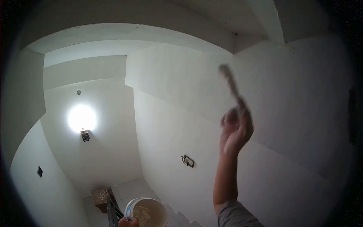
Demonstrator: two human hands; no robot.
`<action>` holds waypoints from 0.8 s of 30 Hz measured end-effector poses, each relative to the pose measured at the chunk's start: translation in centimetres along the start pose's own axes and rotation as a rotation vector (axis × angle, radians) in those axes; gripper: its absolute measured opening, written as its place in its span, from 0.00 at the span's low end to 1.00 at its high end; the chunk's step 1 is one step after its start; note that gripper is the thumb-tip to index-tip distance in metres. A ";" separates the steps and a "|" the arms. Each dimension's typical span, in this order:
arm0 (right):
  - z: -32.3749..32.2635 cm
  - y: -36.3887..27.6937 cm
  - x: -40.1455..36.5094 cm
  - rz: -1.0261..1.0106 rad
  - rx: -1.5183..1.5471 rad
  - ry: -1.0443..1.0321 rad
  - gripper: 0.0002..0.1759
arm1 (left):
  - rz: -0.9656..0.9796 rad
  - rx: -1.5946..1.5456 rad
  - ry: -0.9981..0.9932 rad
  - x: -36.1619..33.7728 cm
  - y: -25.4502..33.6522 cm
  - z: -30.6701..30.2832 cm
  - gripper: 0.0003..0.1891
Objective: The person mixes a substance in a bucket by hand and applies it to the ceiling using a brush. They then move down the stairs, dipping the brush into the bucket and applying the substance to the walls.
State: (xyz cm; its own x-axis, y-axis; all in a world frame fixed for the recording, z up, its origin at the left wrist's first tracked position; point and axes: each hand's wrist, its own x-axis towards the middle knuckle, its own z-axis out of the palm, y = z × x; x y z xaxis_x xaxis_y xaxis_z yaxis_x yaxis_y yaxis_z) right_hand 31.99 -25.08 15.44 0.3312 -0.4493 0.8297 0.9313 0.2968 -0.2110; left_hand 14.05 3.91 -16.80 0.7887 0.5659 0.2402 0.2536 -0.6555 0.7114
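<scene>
My right hand (236,125) is raised high in front of the wall. Its fingers are closed around a slim brush (229,80), blurred by motion, whose bristle end points up toward the ceiling beam. Low in the view, only the fingers of my left hand (128,222) show, gripping the near rim of a white bucket (127,212). Inside the tilted bucket is a pale, creamy liquid (145,215), with lighter streaks on its surface.
A bright bulb (82,119) glows on the far wall. An open socket box (187,161) with loose wires sits in the right wall, and a dark switch box (39,171) in the left. Below stand a brown box-like object (100,198) and a dark frame (110,212). A beam (143,32) crosses overhead.
</scene>
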 end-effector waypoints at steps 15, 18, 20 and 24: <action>6.1 3.1 19.1 -0.096 0.089 0.096 0.13 | 0.173 0.163 0.066 1.1 -5.9 5.3 0.25; 7.6 2.4 18.1 -0.197 0.088 0.040 0.14 | 0.029 0.066 0.025 0.5 -2.6 2.7 0.24; 8.0 1.5 15.5 -0.305 0.087 -0.058 0.15 | 0.053 0.120 0.032 0.3 -1.8 2.0 0.24; 5.9 2.9 13.7 -0.320 0.025 -0.012 0.16 | 0.034 0.017 0.060 0.4 -3.2 2.5 0.21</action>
State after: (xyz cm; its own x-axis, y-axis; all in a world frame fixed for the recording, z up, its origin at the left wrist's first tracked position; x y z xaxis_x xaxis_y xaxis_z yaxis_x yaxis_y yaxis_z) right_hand 38.37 -25.43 29.27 0.0197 -0.5133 0.8580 0.9839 0.1625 0.0746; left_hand 14.99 4.99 -20.63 0.7620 0.5719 0.3039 0.2368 -0.6828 0.6912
